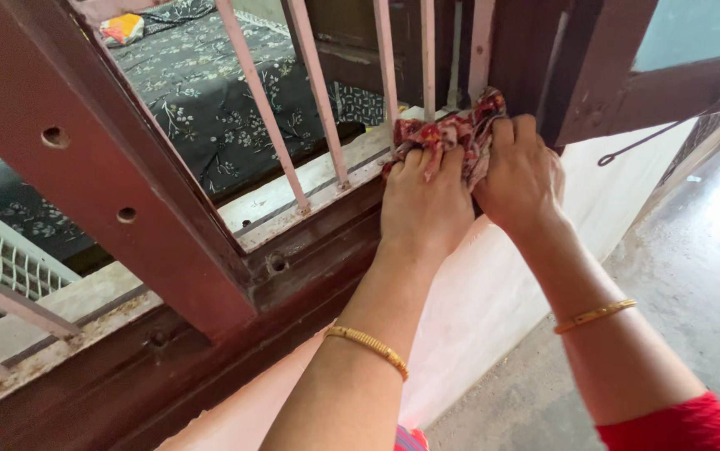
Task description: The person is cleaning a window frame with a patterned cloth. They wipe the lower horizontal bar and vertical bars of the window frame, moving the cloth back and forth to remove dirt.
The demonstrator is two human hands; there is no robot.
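Where the window sill (318, 179) meets the right-hand upright of the dark brown wooden frame (168, 209), both hands press a crumpled red patterned cloth (452, 134) against the base of the pale pink bars (314, 92). The cloth lies bunched on the sill, its long axis running from lower left to upper right, with the upper end pushed up beside the last bar and the corner of the frame. The left hand (424, 200) lies palm down over the lower end, fingers curled closed onto the fabric. The right hand (520, 171) grips the upper end, fingers bent over the cloth and closed on it, just beside the left hand and touching it. A gold bangle sits on each wrist, and a red sleeve (677, 426) shows at the right arm. A thin metal hook (644, 140) hangs from the open shutter to the right, above the grey floor (694, 276).
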